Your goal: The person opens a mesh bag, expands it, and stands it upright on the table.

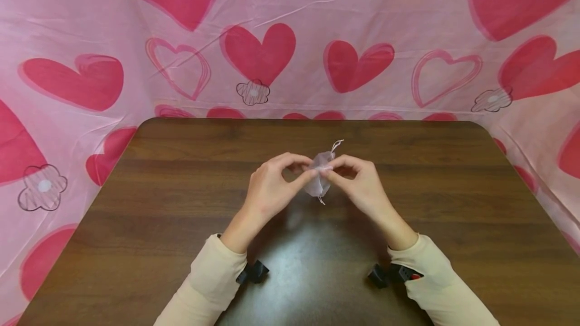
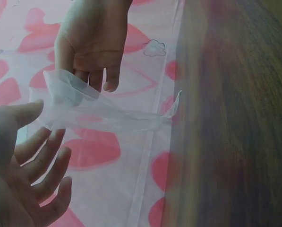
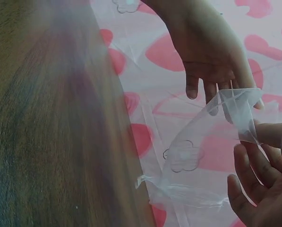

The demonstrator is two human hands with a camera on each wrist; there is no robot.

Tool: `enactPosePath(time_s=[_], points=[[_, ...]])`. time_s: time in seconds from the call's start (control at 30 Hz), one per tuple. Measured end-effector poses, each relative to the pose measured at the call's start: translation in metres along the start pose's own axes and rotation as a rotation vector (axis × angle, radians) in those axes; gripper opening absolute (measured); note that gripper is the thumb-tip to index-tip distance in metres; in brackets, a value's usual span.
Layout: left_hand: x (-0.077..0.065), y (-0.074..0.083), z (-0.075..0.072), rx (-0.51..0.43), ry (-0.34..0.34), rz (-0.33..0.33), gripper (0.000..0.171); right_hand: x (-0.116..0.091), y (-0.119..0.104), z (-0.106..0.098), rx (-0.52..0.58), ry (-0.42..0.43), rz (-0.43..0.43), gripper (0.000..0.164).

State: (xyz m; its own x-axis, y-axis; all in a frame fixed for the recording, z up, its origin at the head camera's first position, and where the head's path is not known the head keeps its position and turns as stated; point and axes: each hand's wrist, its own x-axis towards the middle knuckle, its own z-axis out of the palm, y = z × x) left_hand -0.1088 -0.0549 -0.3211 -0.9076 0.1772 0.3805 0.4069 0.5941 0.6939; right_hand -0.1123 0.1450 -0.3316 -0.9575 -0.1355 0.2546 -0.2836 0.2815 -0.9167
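A small sheer white drawstring pouch [image 1: 318, 188] is held up above the table between both hands. My left hand [image 1: 270, 185] pinches its left side between thumb and fingertips, and my right hand [image 1: 362, 185] pinches the right side in the same way. One thin cord [image 1: 337, 145] sticks out at the far side of the pouch, and a shorter cord end [image 1: 321, 199] hangs on the near side. Seen from the right wrist, the see-through fabric [image 3: 192, 146] spreads out from the fingertips, and no contents show through it.
Below the hands lies a dark brown wooden table [image 1: 172, 225] with rounded far corners. A pink cloth [image 1: 312, 9] printed with hearts hangs behind it and along its sides. Black wrist cameras [image 1: 259, 271] poke out from both beige sleeves [image 1: 213, 275].
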Motion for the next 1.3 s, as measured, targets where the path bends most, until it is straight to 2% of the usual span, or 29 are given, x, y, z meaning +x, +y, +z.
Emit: enactPosePath(time_s=[0.27,0.4,0.57,0.93,1.1,1.3], points=[[0.0003,-0.0013,-0.0001,0.02,0.023,0.011,0.011,-0.0012,0.0014,0.0015,0.007,-0.073,0.002,0.012],[-0.0006,-0.0008,0.0003,0.018,0.012,0.019,0.007,-0.0022,0.0005,0.0016,0.004,-0.092,0.01,0.014],[-0.0007,-0.0006,0.0009,0.005,0.0,0.022,0.005,-0.0023,0.0001,0.0005,-0.014,-0.05,-0.012,0.01],[0.0012,-0.0034,-0.0007,-0.056,0.081,0.024,0.01,0.0006,0.0012,-0.0023,-0.024,0.067,-0.037,0.011],[0.0007,-0.0013,0.0007,-0.055,0.075,0.036,0.009,0.0008,0.0011,-0.0021,-0.069,0.109,-0.051,0.011],[-0.0011,0.0,0.0018,-0.023,0.034,0.025,0.016,-0.0007,0.0009,-0.0018,-0.066,0.089,-0.067,0.009]])
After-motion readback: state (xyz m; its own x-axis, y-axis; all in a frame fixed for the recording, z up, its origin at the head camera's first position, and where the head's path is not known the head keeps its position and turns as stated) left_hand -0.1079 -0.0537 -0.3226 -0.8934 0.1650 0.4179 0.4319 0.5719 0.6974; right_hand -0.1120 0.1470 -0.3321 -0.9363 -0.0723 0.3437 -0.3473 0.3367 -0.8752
